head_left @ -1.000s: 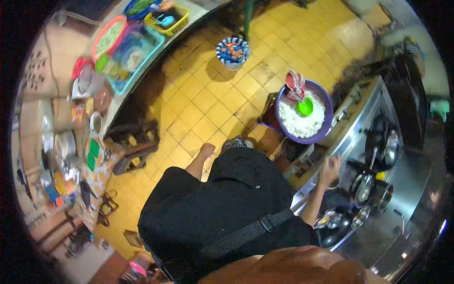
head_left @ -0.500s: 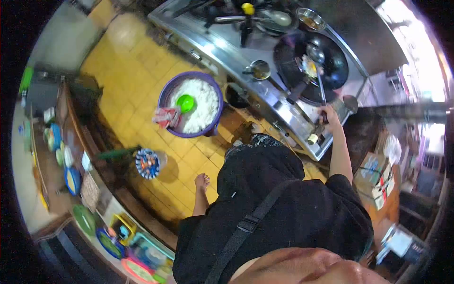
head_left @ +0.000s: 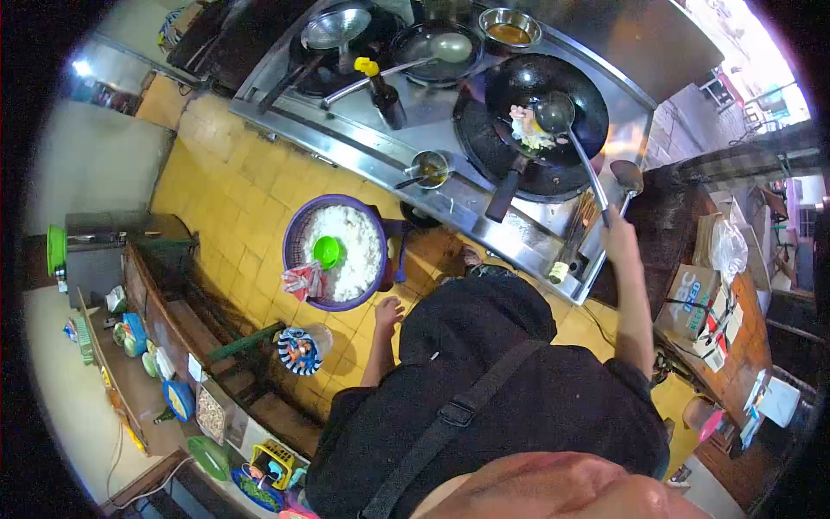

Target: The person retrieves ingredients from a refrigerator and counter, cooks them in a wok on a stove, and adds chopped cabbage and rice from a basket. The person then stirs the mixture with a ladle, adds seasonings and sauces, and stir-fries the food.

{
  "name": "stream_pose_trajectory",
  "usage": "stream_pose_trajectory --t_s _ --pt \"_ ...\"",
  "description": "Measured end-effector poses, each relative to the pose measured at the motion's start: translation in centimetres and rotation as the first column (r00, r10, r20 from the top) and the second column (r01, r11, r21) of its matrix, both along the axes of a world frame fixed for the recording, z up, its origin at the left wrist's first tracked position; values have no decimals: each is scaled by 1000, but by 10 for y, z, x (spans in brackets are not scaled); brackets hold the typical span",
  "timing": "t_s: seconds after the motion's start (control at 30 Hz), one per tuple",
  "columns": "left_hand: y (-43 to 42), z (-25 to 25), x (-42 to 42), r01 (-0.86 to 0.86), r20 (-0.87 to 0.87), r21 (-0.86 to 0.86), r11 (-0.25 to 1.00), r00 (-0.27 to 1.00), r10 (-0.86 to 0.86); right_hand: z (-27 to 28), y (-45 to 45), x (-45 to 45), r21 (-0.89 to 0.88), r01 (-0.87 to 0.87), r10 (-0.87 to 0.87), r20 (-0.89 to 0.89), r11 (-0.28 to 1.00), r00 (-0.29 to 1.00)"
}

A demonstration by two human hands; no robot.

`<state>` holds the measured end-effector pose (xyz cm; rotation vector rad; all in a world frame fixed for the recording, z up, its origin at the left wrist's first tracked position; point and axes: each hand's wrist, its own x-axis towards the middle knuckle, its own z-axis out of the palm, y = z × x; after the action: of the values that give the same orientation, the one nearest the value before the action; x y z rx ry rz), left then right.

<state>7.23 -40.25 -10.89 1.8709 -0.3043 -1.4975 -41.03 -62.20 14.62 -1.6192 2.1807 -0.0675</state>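
Note:
My right hand [head_left: 621, 242] is wrapped round the handle of a long ladle [head_left: 596, 177]. The ladle's bowl rests inside a black wok [head_left: 588, 86] on the stove, beside pale and yellow food [head_left: 529, 130]. The wok's own dark handle [head_left: 508, 189] points toward me and is not held. My left hand [head_left: 389, 311] hangs over the floor with its fingers apart and holds nothing. Close to it stands a purple basket [head_left: 291, 251] of white rice [head_left: 356, 251], with a green bowl [head_left: 327, 252] and a red and white cloth [head_left: 303, 282] in it.
On the steel stove [head_left: 346, 169] are a dark bottle [head_left: 386, 102] with a yellow cap, a small pot [head_left: 431, 169], a strainer [head_left: 335, 28] and a spatula [head_left: 627, 176]. A striped bin [head_left: 299, 350] stands on the floor. A cardboard box [head_left: 689, 303] lies on the right table.
The view has swung round to the stove. My right hand, seen with nothing clear in it at first, now holds the ladle in the wok. My left hand stays low.

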Motion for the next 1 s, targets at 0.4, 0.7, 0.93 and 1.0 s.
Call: stream_pose_trajectory --t_s 0.4,0.7,0.93,1.0 --pt "-20 -54 -1 321 112 -46 946 943 -315 -17 -8 14 -8 -24 25 142 1000 990" --pt "-50 15 -40 21 25 147 989 999 -25 -9 -29 1 -10 -41 41 77 999 996" --pt "-13 -70 26 581 285 -121 805 797 -532 88 -38 -7 329 -129 30 289 935 957" --pt "-16 -33 20 -60 -324 88 994 942 86 46 -40 -10 176 -122 87 190 977 978"
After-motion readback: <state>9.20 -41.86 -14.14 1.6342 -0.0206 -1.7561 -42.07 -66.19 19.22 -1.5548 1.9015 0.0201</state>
